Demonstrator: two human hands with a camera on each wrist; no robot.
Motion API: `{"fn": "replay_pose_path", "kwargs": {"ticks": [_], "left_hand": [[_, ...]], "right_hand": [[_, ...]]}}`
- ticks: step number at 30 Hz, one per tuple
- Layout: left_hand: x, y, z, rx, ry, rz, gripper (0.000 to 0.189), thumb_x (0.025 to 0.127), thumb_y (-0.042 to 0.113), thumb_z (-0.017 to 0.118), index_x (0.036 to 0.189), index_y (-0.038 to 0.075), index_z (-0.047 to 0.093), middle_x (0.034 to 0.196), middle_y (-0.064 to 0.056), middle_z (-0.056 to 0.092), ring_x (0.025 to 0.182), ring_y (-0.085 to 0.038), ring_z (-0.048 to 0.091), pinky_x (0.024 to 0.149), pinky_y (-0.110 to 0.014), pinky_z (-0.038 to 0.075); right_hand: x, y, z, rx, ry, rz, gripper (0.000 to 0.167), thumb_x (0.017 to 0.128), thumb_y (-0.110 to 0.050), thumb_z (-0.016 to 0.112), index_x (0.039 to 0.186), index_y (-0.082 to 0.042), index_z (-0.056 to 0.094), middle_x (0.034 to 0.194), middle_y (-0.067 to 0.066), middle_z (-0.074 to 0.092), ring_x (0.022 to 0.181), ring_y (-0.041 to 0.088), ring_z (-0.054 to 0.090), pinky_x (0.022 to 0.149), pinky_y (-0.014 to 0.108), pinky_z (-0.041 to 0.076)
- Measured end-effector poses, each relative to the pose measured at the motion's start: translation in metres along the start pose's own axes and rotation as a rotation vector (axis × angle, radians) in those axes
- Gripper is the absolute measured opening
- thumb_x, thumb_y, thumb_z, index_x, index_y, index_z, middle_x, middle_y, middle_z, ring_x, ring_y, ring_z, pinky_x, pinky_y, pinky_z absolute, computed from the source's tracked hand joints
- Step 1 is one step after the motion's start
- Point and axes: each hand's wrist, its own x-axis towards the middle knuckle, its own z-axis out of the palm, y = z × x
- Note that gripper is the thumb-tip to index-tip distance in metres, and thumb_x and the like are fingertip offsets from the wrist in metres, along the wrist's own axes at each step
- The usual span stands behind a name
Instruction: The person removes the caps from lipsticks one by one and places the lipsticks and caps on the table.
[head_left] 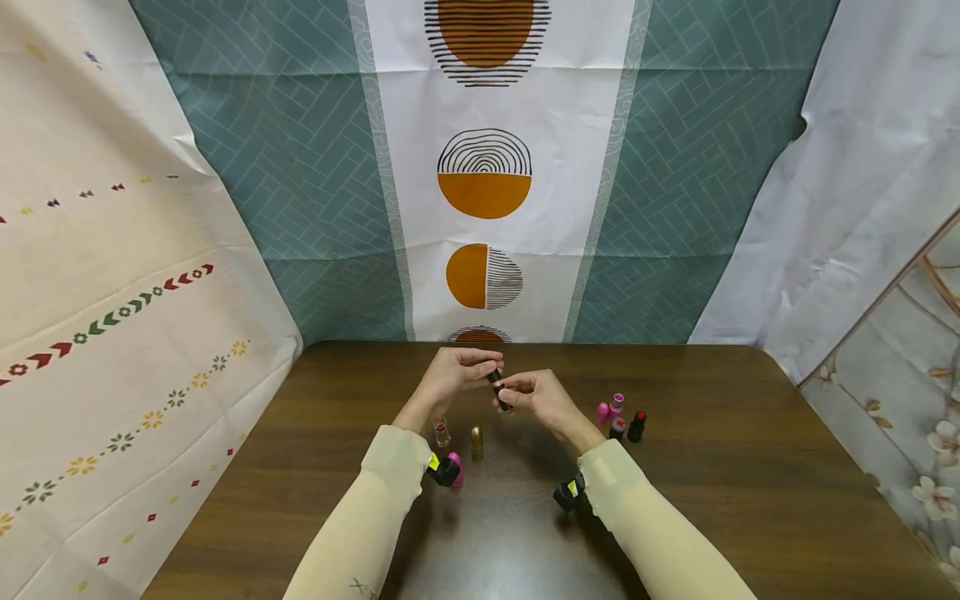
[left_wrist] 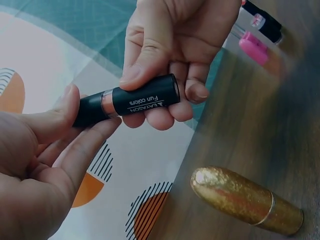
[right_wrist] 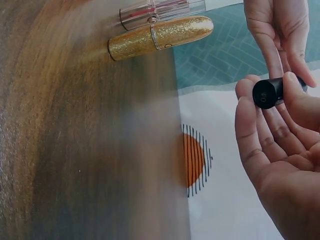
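Both hands hold a black lipstick tube [left_wrist: 145,97] above the far part of the table, with a clear band between its two black parts. My left hand [head_left: 459,373] pinches one black end between thumb and fingers. The right hand [head_left: 542,398] grips the other part, which bears white "Fun colors" lettering in the left wrist view. In the right wrist view the tube's round black end [right_wrist: 265,95] faces the camera. Below the hands a gold bullet-shaped lipstick [head_left: 477,443] stands on the table, beside a clear tube with red inside [head_left: 442,432].
A pink lipstick [head_left: 456,469] stands partly behind the left wrist camera. Right of the right hand are a pink tube [head_left: 616,406], a pink cap [head_left: 602,412], a dark tube [head_left: 617,429] and a black tube with a red tip [head_left: 637,426]. Fabric hangs behind the wooden table [head_left: 750,467].
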Motion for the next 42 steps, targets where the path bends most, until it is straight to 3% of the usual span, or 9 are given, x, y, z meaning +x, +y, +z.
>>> {"fn": "replay_pose_path", "kwargs": {"ticks": [10, 18, 28, 32, 35, 38, 42], "left_hand": [[0.001, -0.001, 0.002, -0.014, 0.025, -0.038, 0.025, 0.1, 0.001, 0.067, 0.123, -0.007, 0.073, 0.116, -0.019, 0.075, 0.104, -0.028, 0.075, 0.092, -0.038, 0.058], [-0.001, -0.002, 0.002, -0.013, 0.038, -0.027, 0.025, 0.1, 0.0, 0.066, 0.122, -0.008, 0.073, 0.116, -0.02, 0.075, 0.103, -0.029, 0.075, 0.091, -0.039, 0.058], [0.001, -0.001, 0.0, -0.025, 0.041, -0.029, 0.026, 0.1, 0.002, 0.067, 0.123, -0.008, 0.072, 0.115, -0.019, 0.076, 0.101, -0.026, 0.076, 0.091, -0.038, 0.059], [0.003, 0.009, -0.013, -0.087, 0.125, -0.004, 0.029, 0.102, 0.002, 0.065, 0.127, -0.011, 0.069, 0.113, -0.02, 0.075, 0.099, -0.023, 0.076, 0.09, -0.036, 0.059], [0.005, 0.019, -0.023, -0.094, 0.179, 0.021, 0.029, 0.102, 0.003, 0.065, 0.127, -0.011, 0.068, 0.114, -0.02, 0.074, 0.098, -0.021, 0.075, 0.089, -0.034, 0.059], [0.008, 0.025, -0.025, -0.046, 0.145, 0.01, 0.031, 0.102, 0.005, 0.066, 0.129, -0.009, 0.068, 0.123, -0.025, 0.071, 0.104, -0.024, 0.074, 0.092, -0.035, 0.058], [0.01, 0.024, -0.018, -0.02, 0.114, -0.004, 0.032, 0.102, 0.007, 0.066, 0.131, -0.007, 0.068, 0.131, -0.025, 0.067, 0.114, -0.028, 0.071, 0.096, -0.036, 0.056]], "right_hand": [[-0.002, 0.0, 0.002, -0.032, 0.009, 0.016, 0.025, 0.102, 0.002, 0.062, 0.119, 0.021, 0.065, 0.095, 0.023, 0.076, 0.084, 0.019, 0.074, 0.093, 0.062, 0.054], [-0.001, 0.004, 0.001, -0.047, 0.004, 0.013, 0.026, 0.102, 0.001, 0.062, 0.12, 0.02, 0.066, 0.095, 0.023, 0.076, 0.085, 0.021, 0.074, 0.094, 0.06, 0.054], [-0.003, 0.006, 0.007, -0.039, 0.036, 0.012, 0.026, 0.102, -0.002, 0.064, 0.118, 0.018, 0.068, 0.098, 0.025, 0.076, 0.088, 0.025, 0.076, 0.093, 0.049, 0.058], [-0.01, 0.015, 0.006, -0.101, 0.045, 0.044, 0.025, 0.1, -0.004, 0.068, 0.116, 0.015, 0.071, 0.097, 0.02, 0.077, 0.087, 0.017, 0.073, 0.087, 0.039, 0.059], [-0.015, 0.022, 0.001, -0.067, 0.079, 0.079, 0.025, 0.1, -0.002, 0.068, 0.118, 0.015, 0.07, 0.1, 0.02, 0.077, 0.088, 0.018, 0.074, 0.085, 0.03, 0.056], [-0.016, 0.025, -0.006, -0.004, 0.133, 0.075, 0.029, 0.1, -0.003, 0.067, 0.122, 0.015, 0.067, 0.102, 0.021, 0.077, 0.091, 0.02, 0.075, 0.089, 0.033, 0.056], [-0.017, 0.02, -0.014, -0.017, 0.147, 0.049, 0.033, 0.1, -0.01, 0.071, 0.123, 0.013, 0.068, 0.103, 0.018, 0.078, 0.094, 0.015, 0.074, 0.091, 0.038, 0.056]]}}
